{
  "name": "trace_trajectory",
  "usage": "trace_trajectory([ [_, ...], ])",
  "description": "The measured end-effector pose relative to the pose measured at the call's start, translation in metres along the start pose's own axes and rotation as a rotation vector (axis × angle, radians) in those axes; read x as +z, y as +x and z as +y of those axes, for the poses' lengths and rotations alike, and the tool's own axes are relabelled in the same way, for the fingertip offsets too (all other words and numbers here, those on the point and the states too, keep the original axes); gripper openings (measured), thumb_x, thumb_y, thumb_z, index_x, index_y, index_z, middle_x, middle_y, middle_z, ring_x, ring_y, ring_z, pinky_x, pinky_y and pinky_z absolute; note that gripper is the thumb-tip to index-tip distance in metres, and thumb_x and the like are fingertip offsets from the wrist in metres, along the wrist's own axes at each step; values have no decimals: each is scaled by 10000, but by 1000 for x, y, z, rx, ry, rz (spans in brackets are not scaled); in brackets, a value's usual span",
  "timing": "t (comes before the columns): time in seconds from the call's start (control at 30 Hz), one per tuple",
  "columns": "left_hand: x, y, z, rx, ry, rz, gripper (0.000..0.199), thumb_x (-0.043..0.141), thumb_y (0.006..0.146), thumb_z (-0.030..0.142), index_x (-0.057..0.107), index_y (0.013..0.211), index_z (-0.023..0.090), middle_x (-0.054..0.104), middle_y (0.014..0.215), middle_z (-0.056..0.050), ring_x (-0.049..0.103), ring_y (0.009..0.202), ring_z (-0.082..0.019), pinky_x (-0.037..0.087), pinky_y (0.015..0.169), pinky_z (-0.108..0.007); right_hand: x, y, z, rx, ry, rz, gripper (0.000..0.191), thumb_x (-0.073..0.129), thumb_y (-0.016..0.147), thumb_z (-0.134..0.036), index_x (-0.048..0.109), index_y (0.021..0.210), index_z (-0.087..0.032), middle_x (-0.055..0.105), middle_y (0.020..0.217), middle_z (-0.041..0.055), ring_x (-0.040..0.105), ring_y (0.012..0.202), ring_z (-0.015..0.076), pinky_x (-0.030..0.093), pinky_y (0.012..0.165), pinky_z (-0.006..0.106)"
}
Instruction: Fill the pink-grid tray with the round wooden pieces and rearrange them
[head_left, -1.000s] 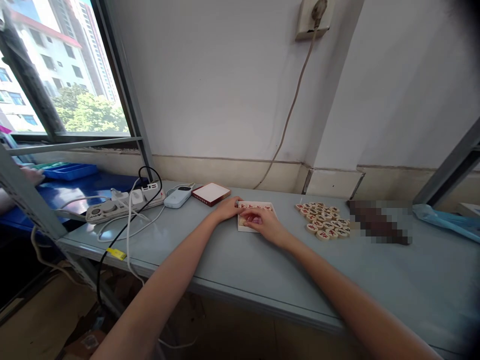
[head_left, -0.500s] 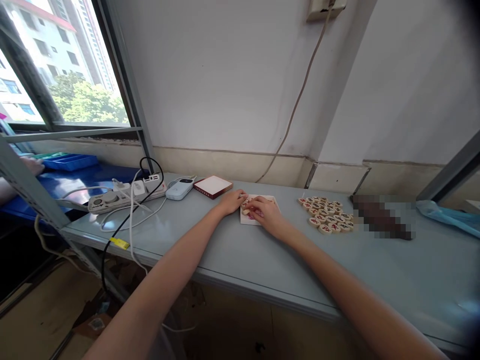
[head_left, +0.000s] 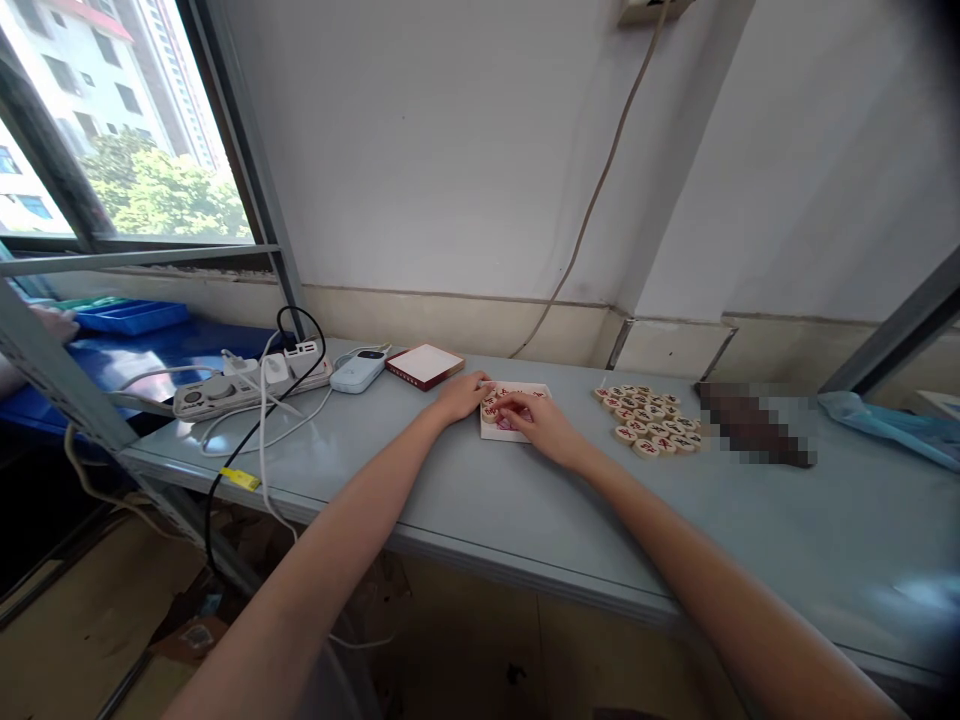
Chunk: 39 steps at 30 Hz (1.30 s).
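Observation:
A small white box (head_left: 504,433) lies on the grey tabletop, with several round xiangqi pieces in a row along its back side. My left hand (head_left: 459,400) grips the box at its back left corner, fingers curled over the edge. Over the box, my right hand (head_left: 546,428) has its fingers bent and closed at a xiangqi piece (head_left: 490,413), which lies face up at the box's left side. The right palm hides part of the inside, where a pinkish patch shows. To the right, a group of loose xiangqi pieces (head_left: 651,420) lies flat on the table.
A dark red box lid (head_left: 425,367) with a white top lies behind my left hand. Further left are a pale blue device (head_left: 360,371) and a power strip (head_left: 251,383) with loose cables. On the right are a blurred dark object (head_left: 754,425) and blue plastic (head_left: 889,425).
The xiangqi piece at my right fingertips was tilted and now lies flat in the box. My left hand has kept its place at the corner. The view has shifted slightly.

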<state>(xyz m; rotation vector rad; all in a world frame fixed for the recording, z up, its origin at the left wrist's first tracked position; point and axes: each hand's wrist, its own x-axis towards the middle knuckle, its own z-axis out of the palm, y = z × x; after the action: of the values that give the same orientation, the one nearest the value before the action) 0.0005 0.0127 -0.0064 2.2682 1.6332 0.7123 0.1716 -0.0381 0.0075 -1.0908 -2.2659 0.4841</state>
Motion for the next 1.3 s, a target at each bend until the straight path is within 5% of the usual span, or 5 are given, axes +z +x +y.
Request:
trace_trajectory([
  [0.23,0,1,-1,-9,-10,-11,410,331,877,470,574,1071,203,641,1046,-66,575,970,-221,430,799,-296,-36,0,1,91,-205,-4,238,465,819,-333,664,912,-242,673,831,23,570,755,173,397,698,291],
  [0.57,0,3,-1,-37,-31,-26,406,393,847,482,570,1092,212,643,1049,-60,580,968,-218,421,803,-295,-133,-45,89,577,-255,-308,376,733,555,-359,629,902,-262,648,851,52,599,649,199,441,540,311],
  [0.8,2,4,-2,-43,-27,-13,375,410,842,447,571,1088,215,649,1029,-56,585,949,-216,418,786,-294,-118,-38,68,609,-360,-371,194,682,578,-276,644,764,-235,637,765,41,581,636,183,402,512,282],
  [1.03,2,5,-3,-15,-1,-3,365,391,851,434,575,1076,213,650,1014,-58,587,939,-217,424,744,-282,-87,-20,30,193,-198,-2,347,495,772,-489,628,980,-244,613,822,33,544,718,160,387,611,264],
  [1.3,4,6,-4,-11,25,4,372,380,854,429,575,1086,214,648,1004,-58,587,928,-214,435,756,-287,-36,-8,3,-51,-230,-148,251,497,813,-373,625,983,-241,628,781,10,544,694,148,358,624,249],
])
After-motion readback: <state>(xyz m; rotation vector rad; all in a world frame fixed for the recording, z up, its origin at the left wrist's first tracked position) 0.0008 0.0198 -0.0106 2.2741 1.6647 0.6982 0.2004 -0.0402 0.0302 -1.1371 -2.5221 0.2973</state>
